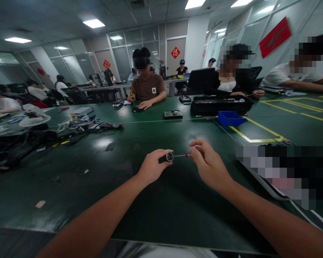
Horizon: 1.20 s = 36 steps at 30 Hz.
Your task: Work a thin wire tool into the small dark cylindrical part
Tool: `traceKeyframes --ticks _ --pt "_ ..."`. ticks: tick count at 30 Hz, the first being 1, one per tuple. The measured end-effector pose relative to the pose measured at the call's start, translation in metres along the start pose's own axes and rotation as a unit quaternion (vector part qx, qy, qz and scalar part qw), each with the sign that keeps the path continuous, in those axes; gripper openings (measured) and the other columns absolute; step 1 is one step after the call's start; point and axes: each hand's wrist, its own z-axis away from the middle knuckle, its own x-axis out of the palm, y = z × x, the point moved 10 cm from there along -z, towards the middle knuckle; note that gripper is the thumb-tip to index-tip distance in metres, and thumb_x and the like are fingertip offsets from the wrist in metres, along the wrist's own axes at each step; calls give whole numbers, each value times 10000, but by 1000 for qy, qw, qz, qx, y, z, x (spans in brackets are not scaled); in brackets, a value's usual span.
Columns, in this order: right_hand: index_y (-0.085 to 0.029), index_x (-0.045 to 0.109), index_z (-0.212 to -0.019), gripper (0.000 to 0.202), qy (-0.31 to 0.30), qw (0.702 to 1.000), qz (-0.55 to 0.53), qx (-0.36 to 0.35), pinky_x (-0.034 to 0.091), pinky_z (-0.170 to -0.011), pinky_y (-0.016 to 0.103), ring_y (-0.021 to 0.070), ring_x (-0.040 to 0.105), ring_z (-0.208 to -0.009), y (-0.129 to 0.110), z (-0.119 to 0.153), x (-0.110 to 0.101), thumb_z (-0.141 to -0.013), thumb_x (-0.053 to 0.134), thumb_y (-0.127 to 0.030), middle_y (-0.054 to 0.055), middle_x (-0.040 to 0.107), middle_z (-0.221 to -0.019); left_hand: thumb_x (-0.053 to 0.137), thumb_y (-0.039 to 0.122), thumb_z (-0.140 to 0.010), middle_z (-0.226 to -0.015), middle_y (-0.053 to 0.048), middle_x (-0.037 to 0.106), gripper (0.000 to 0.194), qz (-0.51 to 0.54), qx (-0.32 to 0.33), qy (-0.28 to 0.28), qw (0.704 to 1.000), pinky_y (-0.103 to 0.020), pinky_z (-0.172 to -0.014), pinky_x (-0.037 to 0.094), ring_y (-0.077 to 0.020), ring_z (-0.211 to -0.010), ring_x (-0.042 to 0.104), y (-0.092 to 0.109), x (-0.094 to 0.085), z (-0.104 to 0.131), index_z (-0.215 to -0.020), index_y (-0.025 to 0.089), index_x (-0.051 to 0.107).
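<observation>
Our left grip [152, 165] is clamped on a black cylinder [169, 157] with a pale metallic rim, over the glossy green tabletop [150, 215]; our right grip [209, 165] is wrapped around a red-handled screwdriver [188, 155], its slim metal shaft pointing at the cylinder's round end. Beyond, we see a smooth blue plastic bin [230, 118], then a flat rectangular hard drive [173, 114]. On the far door's [170, 66] red diamond [175, 52] we read “福”.
</observation>
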Motion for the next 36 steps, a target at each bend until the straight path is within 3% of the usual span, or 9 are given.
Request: traceKeyframes --ticks 5,9,12,16,23,26,31,36 --pt "-214 554 -1020 164 7 1000 -14 -26 450 -664 316 193 620 -763 -5 -1 -1 -962 466 -339 34 642 -859 747 147 -805 -1189 -2 674 416 -8 -5 2 1000 -332 -1038 433 -183 -1139 601 -2 -2 0 -1192 282 677" --pt "-220 591 -909 268 -32 999 13 -20 409 -611 317 186 591 -673 -8 -3 4 -992 404 -394 12 618 -740 751 133 -793 -1169 -17 682 407 -11 -1 -4 1000 -341 -1027 443 -192 -1114 613 -2 0 -1 -1173 264 687" --pt "-221 590 -967 256 -24 1000 16 -6 396 -583 315 180 576 -638 -4 -3 3 -994 391 -380 10 624 -747 753 134 -791 -1165 -20 683 401 -14 -2 -6 1000 -345 -1026 443 -196 -1113 613 -2 1 -1 -1166 264 691" --pt "-220 557 -1041 153 11 1000 -29 -7 453 -644 314 190 632 -749 0 -3 -2 -939 503 -321 28 658 -859 745 134 -797 -1175 -18 678 406 -8 -7 -7 1000 -339 -1027 443 -194 -1119 610 0 1 -1 -1176 266 685" --pt "-205 631 -1017 269 25 990 -134 26 514 -735 351 202 665 -816 12 -5 1 -952 508 -435 53 705 -883 707 133 -827 -1212 -23 660 420 -22 -33 10 999 -367 -1056 432 -199 -1155 590 -1 -4 -1 -1222 264 654" --pt "-195 638 -967 301 45 976 -196 80 535 -764 380 198 656 -777 30 -9 4 -938 515 -468 49 687 -840 694 142 -838 -1225 -37 653 405 -26 -18 -1 1000 -390 -1065 431 -209 -1164 585 3 -3 -1 -1224 256 652" --pt "-207 605 -852 239 53 910 -363 192 573 -704 395 174 602 -641 64 -11 16 -881 584 -443 32 622 -748 684 150 -848 -1221 -35 653 379 -30 -4 -16 999 -405 -1064 435 -216 -1163 585 9 -3 -1 -1212 253 657" --pt "-203 613 -896 284 93 939 -304 131 558 -710 377 184 618 -712 57 -14 3 -888 589 -486 40 645 -800 702 162 -838 -1224 -43 651 405 -35 -1 -15 999 -414 -1067 431 -222 -1160 586 6 -1 -2 -1227 264 652"
